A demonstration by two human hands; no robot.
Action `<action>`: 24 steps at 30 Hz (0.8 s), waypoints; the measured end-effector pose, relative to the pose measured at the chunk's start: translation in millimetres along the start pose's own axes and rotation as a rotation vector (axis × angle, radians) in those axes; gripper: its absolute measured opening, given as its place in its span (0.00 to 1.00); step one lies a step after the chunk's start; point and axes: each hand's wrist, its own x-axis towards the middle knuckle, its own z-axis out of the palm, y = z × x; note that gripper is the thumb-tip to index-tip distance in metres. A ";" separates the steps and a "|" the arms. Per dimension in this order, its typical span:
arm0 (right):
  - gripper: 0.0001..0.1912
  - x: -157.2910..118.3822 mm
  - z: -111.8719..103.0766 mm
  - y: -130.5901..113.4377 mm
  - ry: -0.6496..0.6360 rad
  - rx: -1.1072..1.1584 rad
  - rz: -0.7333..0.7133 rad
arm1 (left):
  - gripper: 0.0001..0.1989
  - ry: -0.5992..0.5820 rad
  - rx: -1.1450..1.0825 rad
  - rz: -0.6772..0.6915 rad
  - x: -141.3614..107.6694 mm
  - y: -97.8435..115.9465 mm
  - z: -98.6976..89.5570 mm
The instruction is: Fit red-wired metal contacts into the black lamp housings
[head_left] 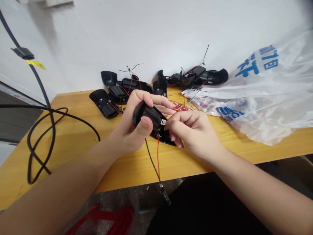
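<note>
In the middle of the head view, my left hand (137, 120) is wrapped round a black plastic housing (154, 119), its thumb along the near side. My right hand (193, 130) pinches at a small metal contact plate (163, 122) on the housing's right part; its fingertips partly hide the spot. A red wire (158, 156) and a black wire (152, 160) hang from the housing over the table's front edge. They end in a small dark component (165, 195) with a clear part.
Several similar black housings (105, 104) with wires lie along the back of the wooden table (117, 166). Behind my hands is a pile of red wired parts (181, 107). A white plastic bag (264, 98) covers the right side; a black cable (52, 130) loops at left.
</note>
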 end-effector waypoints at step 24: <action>0.13 0.9 -17.3 -1.6 -0.400 -0.142 -0.029 | 0.19 -0.313 0.105 -0.056 -0.5 16.5 -7.0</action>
